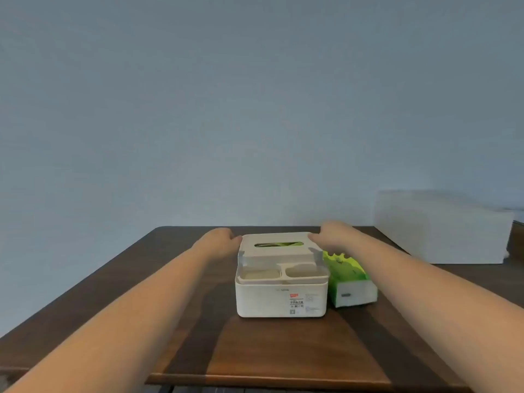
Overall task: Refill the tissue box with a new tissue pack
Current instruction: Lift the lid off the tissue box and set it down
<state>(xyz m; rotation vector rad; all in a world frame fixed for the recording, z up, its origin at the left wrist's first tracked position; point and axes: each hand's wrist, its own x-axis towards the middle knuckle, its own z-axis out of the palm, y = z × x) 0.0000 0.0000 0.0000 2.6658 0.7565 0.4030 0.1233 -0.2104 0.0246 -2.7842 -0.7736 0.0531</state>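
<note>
1. White plastic tissue box [282, 296] standing on a dark brown wooden table [283, 350]; its flat slotted lid [276, 245] shows green through the slot.
2. Left hand [219, 238] touching the lid's left end; right hand [330, 234] touching its right end (finger closure cannot be told).
3. Green-and-white soft tissue pack [350, 276] lying just beside the box's right wall.
4. Pale rectangular block [442, 228] at far right.
</note>
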